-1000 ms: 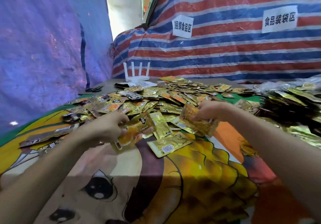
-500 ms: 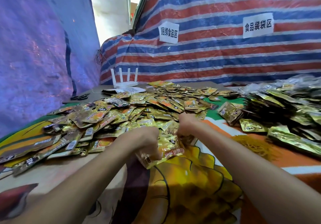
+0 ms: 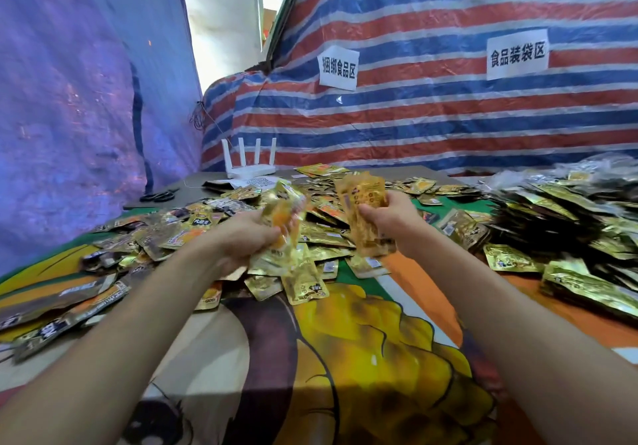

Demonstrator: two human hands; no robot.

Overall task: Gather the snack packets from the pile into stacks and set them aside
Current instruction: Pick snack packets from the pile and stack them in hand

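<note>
Your left hand (image 3: 241, 237) is raised over the near edge of the loose pile (image 3: 324, 234), with the fingers curled round a small bunch of gold packets (image 3: 283, 215). The bunch is motion-blurred, so its count cannot be read. Your right hand (image 3: 390, 218) is up beside it, the two hands apart. The thumb lies across the front and the fingers wrap behind an upright stack of packets (image 3: 362, 203), printed faces toward you, top edges slightly fanned. Both handfuls are clear of the table, above the pile's near edge. The loose pile spreads across the middle and left of the table, its packets lying flat and overlapping at all angles. A few lie just below your hands on the cartoon-print cloth (image 3: 362, 358). On the right side of the table, well apart from your hands, sits a large heap (image 3: 552, 210) of gold and dark packets in overlapping layers. At the back left a white router (image 3: 247, 163) with four upright antennas stands just behind the pile, and black scissors (image 3: 159, 196) lie to its left on bare tabletop. Behind the table hangs a striped tarp (image 3: 448, 116) in red, blue and white, carrying two paper signs (image 3: 338, 68) with printed characters. A blue tarp (image 3: 69, 99) closes off the left side.
</note>
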